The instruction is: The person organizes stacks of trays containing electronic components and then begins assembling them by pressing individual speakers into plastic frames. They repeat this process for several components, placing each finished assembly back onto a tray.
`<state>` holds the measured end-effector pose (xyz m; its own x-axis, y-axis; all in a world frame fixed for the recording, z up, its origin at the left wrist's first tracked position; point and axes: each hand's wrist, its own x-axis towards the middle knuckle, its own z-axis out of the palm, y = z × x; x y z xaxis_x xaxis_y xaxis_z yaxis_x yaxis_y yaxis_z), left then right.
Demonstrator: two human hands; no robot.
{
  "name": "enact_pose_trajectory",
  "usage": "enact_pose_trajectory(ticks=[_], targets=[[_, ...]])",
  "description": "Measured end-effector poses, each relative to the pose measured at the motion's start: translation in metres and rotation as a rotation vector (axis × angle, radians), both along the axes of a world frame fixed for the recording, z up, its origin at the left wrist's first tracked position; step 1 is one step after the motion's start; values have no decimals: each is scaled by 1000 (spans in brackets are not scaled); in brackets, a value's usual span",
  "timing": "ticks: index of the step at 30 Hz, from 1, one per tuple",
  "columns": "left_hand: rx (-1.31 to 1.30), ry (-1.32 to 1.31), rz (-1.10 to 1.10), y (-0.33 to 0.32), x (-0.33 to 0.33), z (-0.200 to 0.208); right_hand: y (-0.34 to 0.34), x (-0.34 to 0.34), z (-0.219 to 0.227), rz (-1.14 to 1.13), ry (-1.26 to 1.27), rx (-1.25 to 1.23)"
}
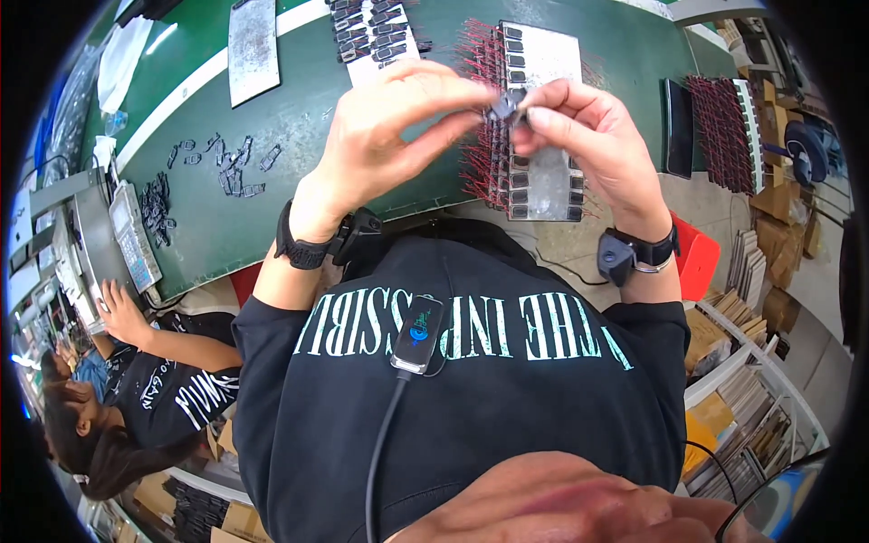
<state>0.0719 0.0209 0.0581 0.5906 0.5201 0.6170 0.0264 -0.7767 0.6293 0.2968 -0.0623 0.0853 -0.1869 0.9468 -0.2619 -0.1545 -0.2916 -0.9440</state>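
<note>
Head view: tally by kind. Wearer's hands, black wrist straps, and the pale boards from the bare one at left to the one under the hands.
Left hand, right hand: 2
Left wrist strap, right wrist strap: 2
Bare board, middle board, board under the hands: 3
Total: 7

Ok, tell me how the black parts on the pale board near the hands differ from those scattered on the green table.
The board parts line up in columns; the scattered parts lie at mixed angles. Red wires bunch beside the board parts; none show among the scattered parts. The right hand partly hides the board parts, while the scattered parts lie in open view. Both are small and dark.
</note>
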Motion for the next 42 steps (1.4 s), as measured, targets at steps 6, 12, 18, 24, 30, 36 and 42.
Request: enact_pose_trajectory(ticks=[6, 12, 18, 24, 30, 36, 42], targets=[[-234, 3, 81, -16, 12, -12, 2, -8, -9, -100, -146, 119], [-159, 50, 87, -12, 10, -18, 3, -2, -9, -104, -174, 202], [-183, 63, 36, -7, 12, -13, 7, 1, -6, -68, -240, 227], [-263, 49, 73, -15, 20, -18, 6, 0, -11, -117, -143, 166], [-539, -50, 88, -28, 25, -23, 6, -5, -15, -143, -175, 204], [-765, -120, 79, -32, 27, -21, 8, -10, -18, -199, -307, 302], [-882, -161, 112, -29, 26, -29, 4, -8, -8, -310, -402, 407]])
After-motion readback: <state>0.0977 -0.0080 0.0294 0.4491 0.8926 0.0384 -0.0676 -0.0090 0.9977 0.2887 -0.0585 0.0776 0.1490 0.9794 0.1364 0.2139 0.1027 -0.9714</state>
